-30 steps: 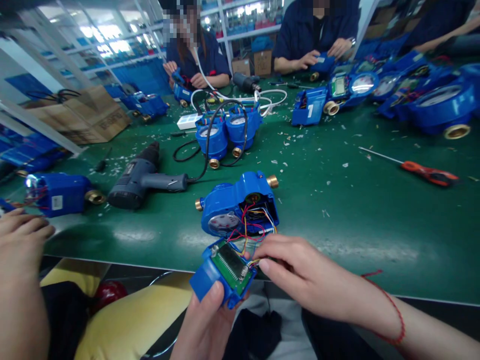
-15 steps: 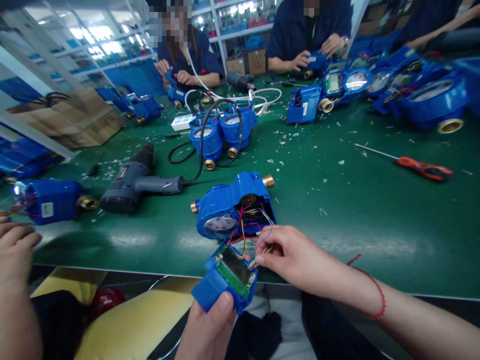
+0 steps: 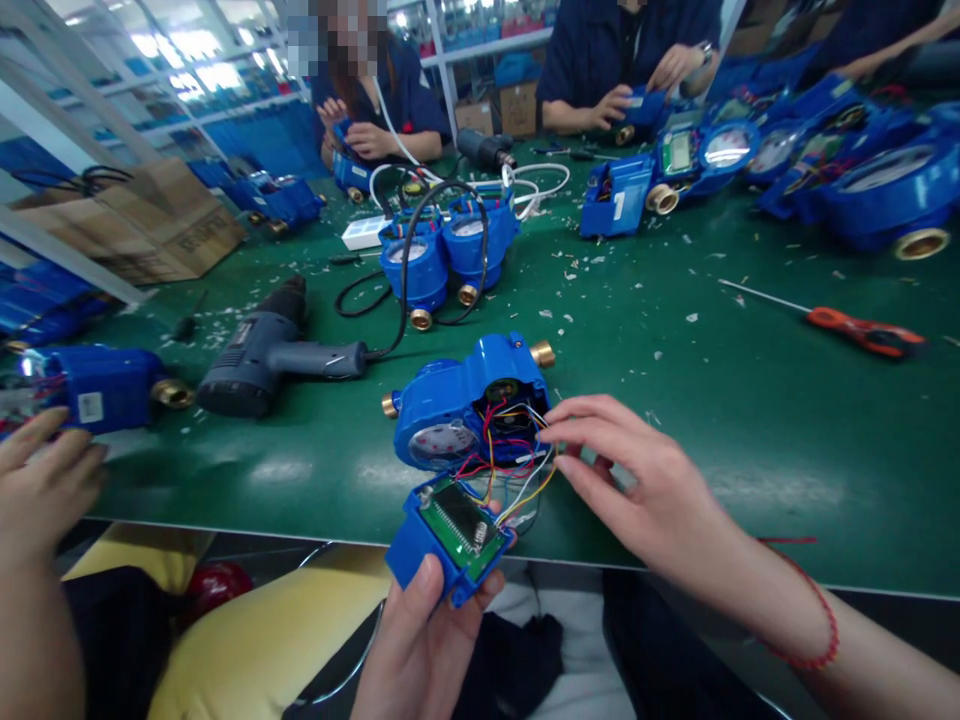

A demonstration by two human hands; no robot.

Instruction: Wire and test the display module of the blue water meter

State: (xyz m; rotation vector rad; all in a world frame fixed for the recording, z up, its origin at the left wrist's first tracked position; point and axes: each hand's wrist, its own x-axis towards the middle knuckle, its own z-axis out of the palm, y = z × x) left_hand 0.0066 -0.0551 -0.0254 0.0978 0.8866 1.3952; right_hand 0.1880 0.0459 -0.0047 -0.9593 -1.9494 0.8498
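My left hand point(image 3: 431, 635) grips a blue plastic cover point(image 3: 411, 570) that carries a green circuit board point(image 3: 469, 540) with a dark display, tilted up just off the table's front edge. Thin red, yellow, white and blue wires point(image 3: 525, 485) run from the board to a blue water meter point(image 3: 476, 400) lying on the table. The meter's compartment is uncovered, and brass fittings show at both ends. Beside that compartment is my right hand point(image 3: 637, 470), its thumb and fingers apart. Its fingertips are at the wires and seem to touch them.
A grey heat gun point(image 3: 262, 350) lies left of the meter, its black cord curving around two more meters point(image 3: 442, 250). An orange-handled screwdriver point(image 3: 855, 330) is at right. At far left, another person's hand point(image 3: 45, 480) reaches toward a meter point(image 3: 112, 390). Co-workers sit opposite.
My right hand has moved up and right from the board, its pinch on the wires opened. The wires spread out more. The other person's hand at left has moved onto the table toward its meter.
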